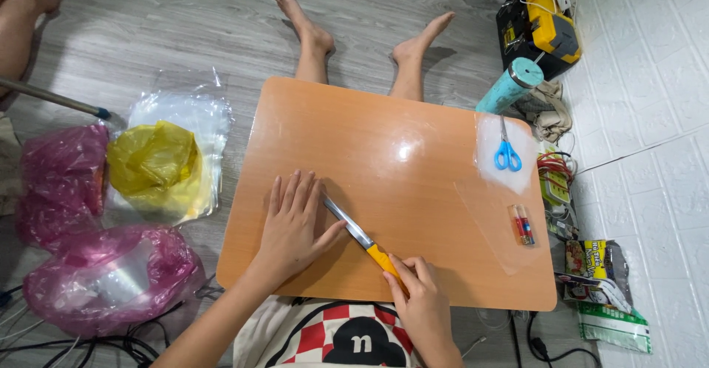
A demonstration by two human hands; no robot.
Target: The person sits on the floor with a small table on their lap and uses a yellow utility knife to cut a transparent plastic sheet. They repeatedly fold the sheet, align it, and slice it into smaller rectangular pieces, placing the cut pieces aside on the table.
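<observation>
My left hand (pixel 292 222) lies flat, fingers spread, on the near left part of a low orange table (pixel 413 117). My right hand (pixel 413 294) grips the yellow handle of a utility knife (pixel 362 239) near the table's front edge. Its metal blade points up and left and runs right beside my left thumb and forefinger. Something clear may lie under the left palm, but I cannot tell.
Blue-handled scissors (pixel 507 152) and a clear plastic sheet lie at the table's far right, a small red lighter (pixel 521 225) nearer. Pink bags (pixel 111 276), a yellow bag (pixel 153 160) and clear sleeves sit on the floor left. A teal roll (pixel 511 84), toolbox (pixel 538 21) and cables are right. Another person's leg (pixel 18 21) shows top left.
</observation>
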